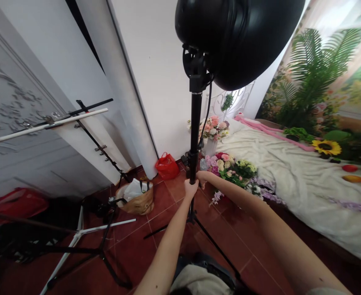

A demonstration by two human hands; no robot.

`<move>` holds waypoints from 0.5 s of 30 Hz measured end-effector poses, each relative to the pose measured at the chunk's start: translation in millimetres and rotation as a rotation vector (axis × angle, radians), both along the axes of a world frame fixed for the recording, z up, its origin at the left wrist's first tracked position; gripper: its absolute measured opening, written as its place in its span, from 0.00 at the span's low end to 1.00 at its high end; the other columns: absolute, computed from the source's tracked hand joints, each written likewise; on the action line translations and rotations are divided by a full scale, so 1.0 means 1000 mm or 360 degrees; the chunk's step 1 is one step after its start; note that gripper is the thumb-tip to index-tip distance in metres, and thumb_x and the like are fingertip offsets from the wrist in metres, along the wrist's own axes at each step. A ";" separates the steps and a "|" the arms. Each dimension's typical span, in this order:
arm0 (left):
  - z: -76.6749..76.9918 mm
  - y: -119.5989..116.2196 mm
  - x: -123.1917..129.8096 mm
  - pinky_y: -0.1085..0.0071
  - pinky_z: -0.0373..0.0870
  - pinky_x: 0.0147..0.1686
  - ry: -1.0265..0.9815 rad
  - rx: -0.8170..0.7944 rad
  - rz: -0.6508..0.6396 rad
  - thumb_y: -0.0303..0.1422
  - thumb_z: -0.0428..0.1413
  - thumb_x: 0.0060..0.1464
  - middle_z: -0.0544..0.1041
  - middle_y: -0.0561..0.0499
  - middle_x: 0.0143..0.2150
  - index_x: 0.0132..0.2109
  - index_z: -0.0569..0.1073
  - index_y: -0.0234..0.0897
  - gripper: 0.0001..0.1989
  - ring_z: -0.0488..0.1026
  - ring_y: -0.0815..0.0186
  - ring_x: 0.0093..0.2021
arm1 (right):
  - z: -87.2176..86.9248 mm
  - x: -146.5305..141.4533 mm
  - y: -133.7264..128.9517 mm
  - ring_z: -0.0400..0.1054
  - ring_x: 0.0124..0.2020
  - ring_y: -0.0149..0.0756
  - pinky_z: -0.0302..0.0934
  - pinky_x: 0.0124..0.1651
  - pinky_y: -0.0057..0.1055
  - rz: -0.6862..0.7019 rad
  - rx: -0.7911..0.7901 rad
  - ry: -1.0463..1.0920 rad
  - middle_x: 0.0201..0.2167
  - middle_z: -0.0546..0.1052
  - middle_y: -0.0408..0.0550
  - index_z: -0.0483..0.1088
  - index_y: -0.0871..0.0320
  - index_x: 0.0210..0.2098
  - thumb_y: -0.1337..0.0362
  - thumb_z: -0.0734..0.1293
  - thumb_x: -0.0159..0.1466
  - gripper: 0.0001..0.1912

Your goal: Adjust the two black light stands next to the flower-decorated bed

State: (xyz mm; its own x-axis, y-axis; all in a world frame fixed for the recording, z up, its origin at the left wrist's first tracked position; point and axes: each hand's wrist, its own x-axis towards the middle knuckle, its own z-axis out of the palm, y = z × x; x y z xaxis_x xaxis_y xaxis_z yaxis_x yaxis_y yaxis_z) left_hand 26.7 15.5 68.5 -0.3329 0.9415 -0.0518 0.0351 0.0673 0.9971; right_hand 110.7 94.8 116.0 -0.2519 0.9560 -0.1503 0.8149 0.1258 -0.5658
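Observation:
A black light stand (195, 123) rises in front of me, carrying a studio light with a big black dome reflector (245, 37) at its top. My left hand (191, 188) is wrapped round the pole below a clamp collar (190, 159). Just beside it, my right hand (202, 178) is closed at the pole near the collar; its fingertips are partly hidden, so what exactly they grip is unclear. A black cable (209, 106) hangs from the light along the pole. The stand's tripod legs (215, 241) spread over the red tiled floor.
At right, a bed with a cream blanket (291, 164) holds a sunflower (326, 147) and other props. Flower bunches (226, 166) lie beside it. A red bag (167, 166) and a woven bag (140, 200) sit by the wall. More stands (100, 246) crowd the left.

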 end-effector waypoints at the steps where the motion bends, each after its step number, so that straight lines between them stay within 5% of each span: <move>1: 0.000 0.000 0.000 0.77 0.61 0.17 0.0009 -0.0003 -0.0003 0.36 0.60 0.37 0.67 0.53 0.14 0.19 0.68 0.32 0.12 0.67 0.69 0.18 | 0.002 0.001 0.000 0.69 0.28 0.34 0.60 0.32 0.23 0.0063 -0.0067 -0.0055 0.15 0.70 0.41 0.72 0.59 0.21 0.59 0.72 0.45 0.10; 4: 0.001 0.000 0.000 0.76 0.61 0.17 0.0015 -0.0004 0.0003 0.36 0.60 0.37 0.67 0.53 0.14 0.19 0.68 0.32 0.12 0.68 0.69 0.18 | 0.007 0.009 0.001 0.70 0.31 0.36 0.59 0.34 0.23 0.0383 -0.0220 -0.0285 0.16 0.71 0.41 0.72 0.59 0.20 0.63 0.75 0.40 0.11; 8: 0.001 0.001 0.000 0.76 0.62 0.18 0.0005 -0.0002 0.0024 0.35 0.60 0.37 0.67 0.52 0.15 0.19 0.68 0.33 0.11 0.68 0.68 0.19 | 0.007 0.024 -0.008 0.71 0.39 0.40 0.58 0.37 0.24 0.0710 -0.0026 -0.0507 0.29 0.76 0.45 0.73 0.57 0.31 0.70 0.77 0.35 0.22; 10: 0.000 0.001 0.000 0.76 0.61 0.18 0.0002 -0.0001 0.0030 0.34 0.60 0.36 0.67 0.52 0.15 0.18 0.68 0.33 0.11 0.68 0.68 0.20 | 0.003 0.029 -0.020 0.70 0.41 0.42 0.58 0.39 0.25 0.0714 0.0087 -0.0558 0.34 0.77 0.48 0.72 0.55 0.37 0.69 0.76 0.39 0.24; 15: -0.003 0.003 -0.001 0.78 0.60 0.18 0.0064 0.0067 -0.0007 0.36 0.59 0.37 0.68 0.53 0.16 0.19 0.68 0.33 0.11 0.66 0.71 0.19 | -0.021 0.035 -0.063 0.69 0.42 0.41 0.56 0.42 0.28 0.0465 0.0454 -0.0517 0.37 0.76 0.54 0.67 0.56 0.46 0.66 0.59 0.62 0.13</move>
State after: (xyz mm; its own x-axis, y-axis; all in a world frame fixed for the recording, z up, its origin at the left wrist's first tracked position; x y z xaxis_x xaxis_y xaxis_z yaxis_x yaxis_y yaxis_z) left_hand 26.1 18.1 65.7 -0.3299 0.9440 0.0011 0.0755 0.0252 0.9968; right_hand 145.9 31.9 94.7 -0.4978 0.8672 -0.0087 0.8507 0.4864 -0.1994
